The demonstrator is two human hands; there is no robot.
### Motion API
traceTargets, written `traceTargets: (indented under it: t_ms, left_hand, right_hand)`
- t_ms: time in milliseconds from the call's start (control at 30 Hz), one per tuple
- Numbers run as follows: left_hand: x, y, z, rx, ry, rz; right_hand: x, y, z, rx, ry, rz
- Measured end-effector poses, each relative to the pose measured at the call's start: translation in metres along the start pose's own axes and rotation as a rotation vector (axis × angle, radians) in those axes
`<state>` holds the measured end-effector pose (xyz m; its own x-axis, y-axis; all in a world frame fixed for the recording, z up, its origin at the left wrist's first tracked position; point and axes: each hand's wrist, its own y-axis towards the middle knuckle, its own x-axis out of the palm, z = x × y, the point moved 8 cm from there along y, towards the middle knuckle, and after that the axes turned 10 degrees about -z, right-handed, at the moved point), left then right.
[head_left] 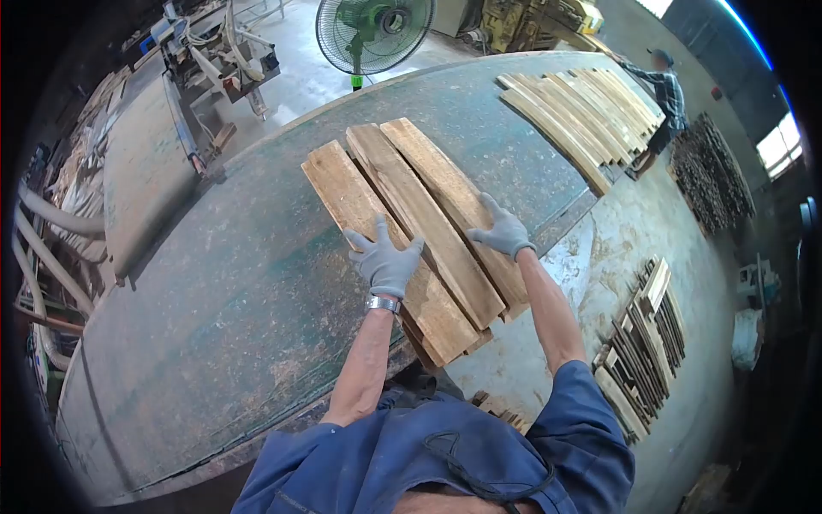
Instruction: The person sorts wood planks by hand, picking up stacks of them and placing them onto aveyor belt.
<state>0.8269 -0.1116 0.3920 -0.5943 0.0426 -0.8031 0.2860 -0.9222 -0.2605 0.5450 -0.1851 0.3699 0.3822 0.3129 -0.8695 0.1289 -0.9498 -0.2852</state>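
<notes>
Three wooden boards lie side by side on the green worktable [248, 257], their near ends over its front edge, with more wood partly visible beneath. My left hand [385, 259], in a grey glove, rests with spread fingers on the left board [342, 184]. The middle board [428, 223] lies between my hands, a narrow gap on its left. On the right board [428, 158], my gloved right hand [503, 230] touches the outer side with its fingers apart.
Many boards [582, 111] lie in a row at the table's far right, where a co-worker [668, 98] stands. A green fan [375, 34] stands behind the table. Wood stacks [642, 343] lie on the floor at right. Machinery [214, 68] is at the back left.
</notes>
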Motion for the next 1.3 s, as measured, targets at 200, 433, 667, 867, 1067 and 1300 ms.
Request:
traceTargets:
  t_ms: [200,433,667,867,1067,1300]
  left_hand:
    - [-0.019,0.018,-0.015,0.023,-0.099,0.076]
    - [-0.067,0.059,-0.136,-0.084,-0.011,0.051]
    - [-0.057,0.011,-0.049,0.288,0.058,0.384]
    - [0.045,0.004,0.073,0.624,0.231,0.097]
    - [0.037,0.008,0.071,0.605,0.274,0.062]
    - [0.017,0.030,0.019,0.424,0.350,0.136]
  right_hand:
    - [-0.044,0.037,0.039,-0.070,0.153,0.085]
    - [-0.077,0.082,0.115,0.275,-0.107,0.324]
    - [-0.016,0.088,0.018,-0.331,0.243,0.274]
    - [0.003,0.068,0.010,-0.263,0.085,0.358]
    - [-0.085,0.119,0.143,0.282,-0.156,0.316]
    - [-0.082,0.136,0.181,0.232,-0.121,0.233]
